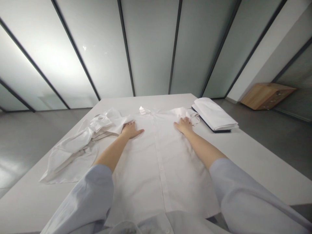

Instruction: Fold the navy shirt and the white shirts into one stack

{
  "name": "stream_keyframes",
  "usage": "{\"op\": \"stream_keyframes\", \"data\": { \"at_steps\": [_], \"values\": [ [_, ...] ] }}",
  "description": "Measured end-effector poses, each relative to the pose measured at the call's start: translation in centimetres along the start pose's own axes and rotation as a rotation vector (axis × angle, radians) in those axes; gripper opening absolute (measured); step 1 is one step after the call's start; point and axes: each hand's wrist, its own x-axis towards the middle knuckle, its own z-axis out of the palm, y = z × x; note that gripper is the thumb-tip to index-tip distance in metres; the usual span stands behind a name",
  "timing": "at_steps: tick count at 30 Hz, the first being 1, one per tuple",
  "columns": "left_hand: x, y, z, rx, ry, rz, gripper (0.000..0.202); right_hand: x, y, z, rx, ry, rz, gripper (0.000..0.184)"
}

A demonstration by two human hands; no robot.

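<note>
Nearest me on the worktop (258, 169) lies one white shirt (143, 169), front up, hem toward the person. One crumpled white garment (75, 148) sits left of the shirt. Both grips are spread: the left hand (131, 130) at the shirt's left edge, the right hand (184, 125) near its right shoulder. I'd judge this as smoothing; the next move calls for flat, even palms. Beyond, right of the shirt, is one folded white bundle (214, 113); farther off, one wooden cabinet (268, 96).

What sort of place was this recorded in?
Probably an office or meeting room, though that isn't certain: dark-framed frosted glass panels stand beyond a white table, and a wood-look cabinet sits on the grey floor.
</note>
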Motion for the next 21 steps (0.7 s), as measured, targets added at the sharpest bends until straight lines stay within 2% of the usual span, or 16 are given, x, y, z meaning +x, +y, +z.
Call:
{"op": "stream_keyframes", "data": {
  "at_steps": [2, 4, 7, 9, 12, 16, 21],
  "values": [
    [0.4, 0.5, -0.7, 0.001, -0.003, -0.027, 0.079, -0.1, -0.5, -0.1, -0.027, 0.014, -0.069, 0.057],
    [0.8, 1.3, -1.2, 0.021, -0.035, -0.054, 0.068, -0.1, -1.5, 0.0, -0.038, 0.028, -0.230, 0.049],
    [1.1, 2.5, -0.8, 0.079, -0.008, 0.016, 0.056, 0.0, -3.1, 0.5, -0.010, -0.049, -0.413, 0.049],
    [1.1, 3.0, -0.1, 0.089, 0.010, 0.106, 0.049, -0.1, -3.9, 0.7, 0.006, -0.102, -0.418, 0.048],
    [1.1, 3.1, 0.4, 0.069, -0.018, 0.159, 0.049, -0.6, -4.3, 0.5, -0.015, -0.073, -0.409, 0.047],
    [1.4, 3.3, -0.5, 0.048, -0.008, 0.150, 0.046, -1.3, -4.7, -0.8, -0.082, -0.043, -0.398, 0.051],
    [1.9, 4.7, -1.8, 0.004, -0.136, 0.216, 0.039, -0.5, -5.9, -1.7, -0.105, -0.203, -0.430, 0.049]
  ]
}}
